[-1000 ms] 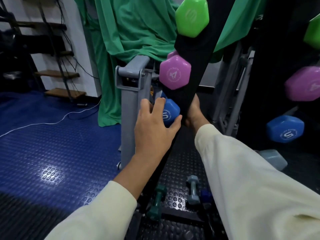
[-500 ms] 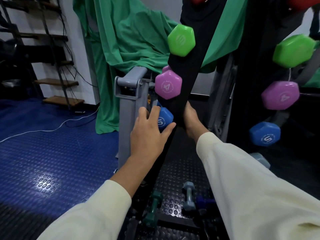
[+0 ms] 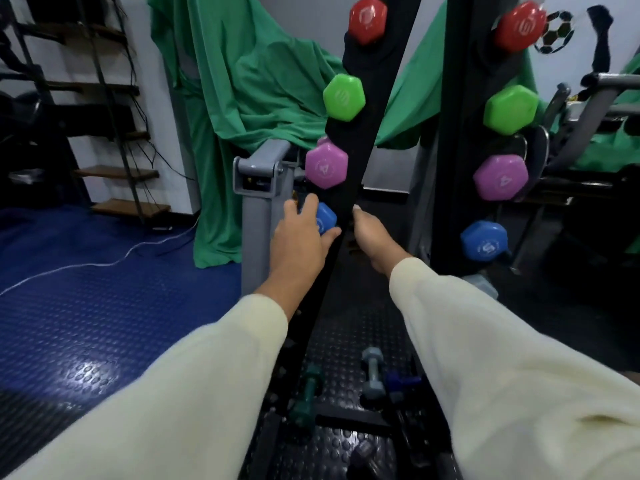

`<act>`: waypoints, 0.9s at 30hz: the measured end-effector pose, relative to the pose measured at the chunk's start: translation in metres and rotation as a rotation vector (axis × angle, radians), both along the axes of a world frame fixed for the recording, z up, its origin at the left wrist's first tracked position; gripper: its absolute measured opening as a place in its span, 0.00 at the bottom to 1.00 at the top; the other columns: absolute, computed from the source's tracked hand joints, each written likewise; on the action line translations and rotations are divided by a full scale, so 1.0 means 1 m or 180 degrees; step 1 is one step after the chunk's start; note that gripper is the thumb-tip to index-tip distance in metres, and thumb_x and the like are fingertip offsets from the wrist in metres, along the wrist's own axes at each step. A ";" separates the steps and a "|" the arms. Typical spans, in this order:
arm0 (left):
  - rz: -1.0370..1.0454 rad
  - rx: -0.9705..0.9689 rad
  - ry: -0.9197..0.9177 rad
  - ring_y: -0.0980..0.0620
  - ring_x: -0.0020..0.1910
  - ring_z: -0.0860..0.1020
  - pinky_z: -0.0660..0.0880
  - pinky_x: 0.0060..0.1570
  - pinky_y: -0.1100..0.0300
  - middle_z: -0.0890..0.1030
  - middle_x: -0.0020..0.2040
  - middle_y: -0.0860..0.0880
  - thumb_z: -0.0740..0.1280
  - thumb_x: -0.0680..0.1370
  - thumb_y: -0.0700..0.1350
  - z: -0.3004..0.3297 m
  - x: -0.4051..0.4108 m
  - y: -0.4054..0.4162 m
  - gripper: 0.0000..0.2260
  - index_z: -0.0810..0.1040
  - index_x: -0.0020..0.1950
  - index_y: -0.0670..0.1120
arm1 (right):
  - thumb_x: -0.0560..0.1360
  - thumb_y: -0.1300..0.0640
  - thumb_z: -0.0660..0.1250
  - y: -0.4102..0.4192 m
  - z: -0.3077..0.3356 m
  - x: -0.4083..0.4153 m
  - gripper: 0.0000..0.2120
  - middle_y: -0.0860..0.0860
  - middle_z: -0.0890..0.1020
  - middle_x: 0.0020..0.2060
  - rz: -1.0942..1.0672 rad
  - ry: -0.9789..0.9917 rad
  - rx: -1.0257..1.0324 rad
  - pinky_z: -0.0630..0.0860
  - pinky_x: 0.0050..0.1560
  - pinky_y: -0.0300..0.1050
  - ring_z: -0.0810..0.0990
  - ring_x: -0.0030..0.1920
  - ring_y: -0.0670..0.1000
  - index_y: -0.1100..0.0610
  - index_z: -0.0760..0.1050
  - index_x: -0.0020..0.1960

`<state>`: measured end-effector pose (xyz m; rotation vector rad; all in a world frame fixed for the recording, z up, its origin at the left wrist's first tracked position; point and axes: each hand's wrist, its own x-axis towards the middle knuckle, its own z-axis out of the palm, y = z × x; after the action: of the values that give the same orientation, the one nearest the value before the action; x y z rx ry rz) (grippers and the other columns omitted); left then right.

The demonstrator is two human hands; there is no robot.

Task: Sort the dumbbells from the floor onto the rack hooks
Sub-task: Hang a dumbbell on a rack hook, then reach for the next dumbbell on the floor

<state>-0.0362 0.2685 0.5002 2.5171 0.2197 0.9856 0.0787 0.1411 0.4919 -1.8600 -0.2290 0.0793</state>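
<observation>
Green cloth [image 3: 249,98] behind rack [image 3: 360,174]. Left hand [image 3: 301,233] grips blue hex dumbbell [image 3: 325,218] at left edge; right hand [image 3: 374,237] grip unclear behind upright.

The left hand [image 3: 300,237] covers most of the blue dumbbell [image 3: 325,218]. The right hand [image 3: 372,242] has its fingers hidden behind the rack upright [image 3: 360,161]; its grip is undeterminable. Floor dumbbells blurred.
</observation>
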 end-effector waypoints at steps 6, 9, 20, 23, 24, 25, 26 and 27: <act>0.0002 -0.0160 -0.0022 0.36 0.59 0.77 0.78 0.51 0.43 0.65 0.73 0.43 0.69 0.80 0.58 -0.024 -0.004 -0.010 0.36 0.56 0.83 0.52 | 0.80 0.33 0.55 -0.011 -0.016 -0.028 0.33 0.53 0.82 0.66 0.0140 -0.0104 -0.0204 0.75 0.70 0.58 0.80 0.65 0.55 0.53 0.77 0.73; -0.0054 -0.0169 0.0020 0.34 0.69 0.73 0.78 0.60 0.38 0.51 0.84 0.43 0.68 0.81 0.59 -0.055 -0.007 -0.017 0.44 0.39 0.85 0.56 | 0.82 0.34 0.57 -0.014 -0.029 -0.041 0.29 0.51 0.82 0.61 0.0310 -0.0041 -0.0113 0.83 0.56 0.55 0.83 0.60 0.56 0.52 0.75 0.72; -0.0594 -0.0247 -0.0228 0.48 0.58 0.74 0.76 0.61 0.47 0.69 0.65 0.46 0.68 0.80 0.51 -0.158 -0.032 -0.045 0.26 0.69 0.77 0.50 | 0.84 0.39 0.62 -0.041 -0.111 -0.056 0.18 0.49 0.84 0.58 0.0291 0.0066 0.0125 0.83 0.47 0.49 0.87 0.49 0.52 0.49 0.77 0.67; -0.0908 -0.0538 0.0286 0.53 0.50 0.77 0.80 0.52 0.50 0.70 0.62 0.51 0.67 0.82 0.51 -0.198 -0.028 -0.042 0.21 0.70 0.75 0.53 | 0.84 0.40 0.63 -0.060 -0.149 -0.055 0.13 0.49 0.85 0.57 0.0167 0.0219 0.0060 0.80 0.46 0.45 0.87 0.50 0.53 0.46 0.78 0.62; -0.0937 -0.0570 0.0466 0.53 0.49 0.78 0.80 0.52 0.49 0.70 0.61 0.52 0.67 0.82 0.52 -0.211 -0.025 -0.042 0.20 0.70 0.74 0.54 | 0.84 0.40 0.63 -0.066 -0.164 -0.054 0.12 0.49 0.85 0.57 0.0126 0.0322 0.0084 0.82 0.48 0.47 0.88 0.51 0.53 0.45 0.78 0.60; -0.0950 -0.0617 0.0643 0.53 0.49 0.79 0.80 0.52 0.48 0.71 0.60 0.54 0.66 0.82 0.52 -0.224 -0.023 -0.042 0.20 0.71 0.74 0.55 | 0.84 0.39 0.63 -0.072 -0.180 -0.051 0.12 0.49 0.85 0.57 0.0075 0.0428 0.0103 0.84 0.51 0.51 0.88 0.51 0.53 0.44 0.79 0.59; -0.0959 -0.0664 0.0823 0.54 0.49 0.79 0.80 0.53 0.48 0.70 0.60 0.55 0.66 0.82 0.53 -0.236 -0.020 -0.042 0.19 0.71 0.73 0.55 | 0.83 0.38 0.64 -0.078 -0.194 -0.049 0.13 0.48 0.85 0.57 0.0021 0.0523 0.0114 0.85 0.54 0.54 0.88 0.51 0.53 0.44 0.79 0.60; -0.0971 -0.0679 0.0993 0.54 0.49 0.79 0.81 0.53 0.49 0.70 0.59 0.56 0.66 0.82 0.53 -0.248 -0.017 -0.042 0.19 0.71 0.73 0.55 | 0.83 0.38 0.64 -0.083 -0.210 -0.047 0.14 0.49 0.85 0.57 -0.0051 0.0617 0.0129 0.85 0.56 0.55 0.88 0.51 0.53 0.45 0.80 0.60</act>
<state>-0.0537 0.2266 0.2523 2.4016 0.0267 0.4261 0.0321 0.0580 0.2820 -1.7999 -0.0807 0.2411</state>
